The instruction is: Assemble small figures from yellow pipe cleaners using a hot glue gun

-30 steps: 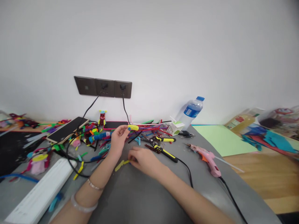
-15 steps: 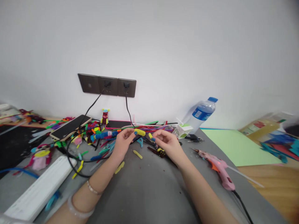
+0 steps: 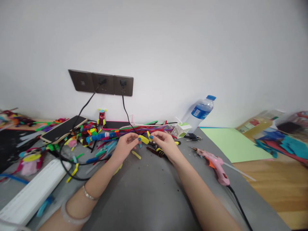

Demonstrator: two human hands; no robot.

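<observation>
Between thumb and fingers, my left hand (image 3: 126, 146) pinches a short, thick yellow pipe cleaner piece (image 3: 143, 139). My right hand (image 3: 166, 144) grips a smaller yellow pipe cleaner piece (image 3: 149, 135), held nearly upright close to the other one. Whether the two pieces touch I cannot tell. Below them on the grey table (image 3: 144, 192) lies a loose pale yellow strip (image 3: 136, 155). Black-and-yellow pliers (image 3: 158, 150) lie partly hidden under my right hand.
A pink glue gun (image 3: 216, 165) with a black cord lies to the right, by a light green sheet (image 3: 235, 144). A water bottle (image 3: 201, 112) leans on the wall. Left are a white power strip (image 3: 33, 192), a phone (image 3: 64, 130), black cables and many colourful pipe cleaners (image 3: 103, 137).
My hands have come closer together, and the right hand's yellow piece has turned more upright beside the left one. The whole view has shifted, so the surroundings appear further left.
</observation>
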